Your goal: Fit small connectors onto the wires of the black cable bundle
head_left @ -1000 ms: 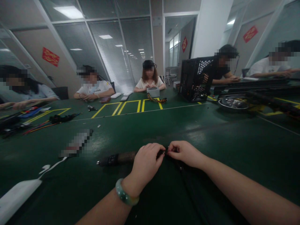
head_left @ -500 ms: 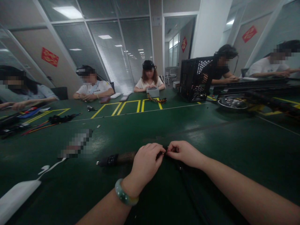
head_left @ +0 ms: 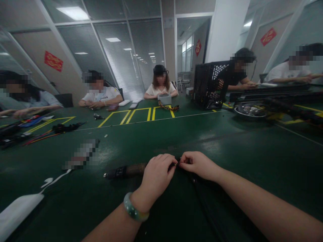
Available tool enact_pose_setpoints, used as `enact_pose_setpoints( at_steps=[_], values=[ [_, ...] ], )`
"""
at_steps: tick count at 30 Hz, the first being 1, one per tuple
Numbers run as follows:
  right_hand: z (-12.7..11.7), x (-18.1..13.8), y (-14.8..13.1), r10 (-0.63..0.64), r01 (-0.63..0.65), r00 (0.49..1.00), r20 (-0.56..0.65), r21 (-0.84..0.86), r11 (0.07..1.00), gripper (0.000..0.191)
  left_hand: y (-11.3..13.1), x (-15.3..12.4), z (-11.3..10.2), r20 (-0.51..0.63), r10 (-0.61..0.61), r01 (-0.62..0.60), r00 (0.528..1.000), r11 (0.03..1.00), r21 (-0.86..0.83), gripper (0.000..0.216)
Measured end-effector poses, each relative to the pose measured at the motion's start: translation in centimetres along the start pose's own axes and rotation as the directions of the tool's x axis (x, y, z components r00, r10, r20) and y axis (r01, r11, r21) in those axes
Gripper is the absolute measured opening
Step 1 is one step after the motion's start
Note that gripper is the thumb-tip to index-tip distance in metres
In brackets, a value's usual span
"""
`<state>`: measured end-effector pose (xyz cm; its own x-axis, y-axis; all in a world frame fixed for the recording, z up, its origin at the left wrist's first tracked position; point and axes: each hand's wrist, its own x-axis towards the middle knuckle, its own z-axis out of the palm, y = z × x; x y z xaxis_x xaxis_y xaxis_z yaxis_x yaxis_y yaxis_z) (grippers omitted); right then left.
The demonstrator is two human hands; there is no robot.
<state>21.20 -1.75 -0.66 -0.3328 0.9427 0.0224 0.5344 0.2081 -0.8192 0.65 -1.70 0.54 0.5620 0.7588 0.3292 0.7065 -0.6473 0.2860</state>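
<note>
My left hand (head_left: 160,174), with a green bangle at its wrist, curls over the right end of a brown and black tool that looks like an electric screwdriver (head_left: 136,168). The tool lies on the table, its metal tip pointing left. Thumb and fingers of my right hand (head_left: 198,164) are pinched together, almost touching the left fingertips. A small dark piece with a metallic glint (head_left: 176,164) shows between the two hands; its kind is too small to make out. From beneath my right hand a black cable (head_left: 203,198) runs toward the near edge.
On the left are a white power strip (head_left: 21,210) and bundled wires (head_left: 67,127). A black computer case (head_left: 210,85) and a metal bowl (head_left: 249,111) stand on the right. Several people sit around the green table (head_left: 121,144); one has a grey box (head_left: 164,99) in front.
</note>
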Motion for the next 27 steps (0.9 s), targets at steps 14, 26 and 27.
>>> enact_pose_setpoints(
  at_steps=[14,26,27],
  values=[
    [-0.12,-0.13,-0.3,-0.006,0.006,1.0,0.002,-0.028,1.0,0.013,0.11,-0.21,-0.04,-0.02,-0.043,0.043,0.999,0.999,-0.015,0.018],
    [-0.14,-0.17,-0.26,0.007,-0.007,1.0,0.012,-0.016,1.0,0.013,0.06,-0.1,-0.01,-0.014,-0.007,0.007,1.0,1.0,-0.011,0.017],
    [-0.14,-0.16,-0.28,0.007,-0.007,1.0,0.009,-0.017,1.0,0.013,0.08,-0.11,0.0,-0.015,-0.008,0.008,1.0,1.0,-0.011,0.018]
  ],
)
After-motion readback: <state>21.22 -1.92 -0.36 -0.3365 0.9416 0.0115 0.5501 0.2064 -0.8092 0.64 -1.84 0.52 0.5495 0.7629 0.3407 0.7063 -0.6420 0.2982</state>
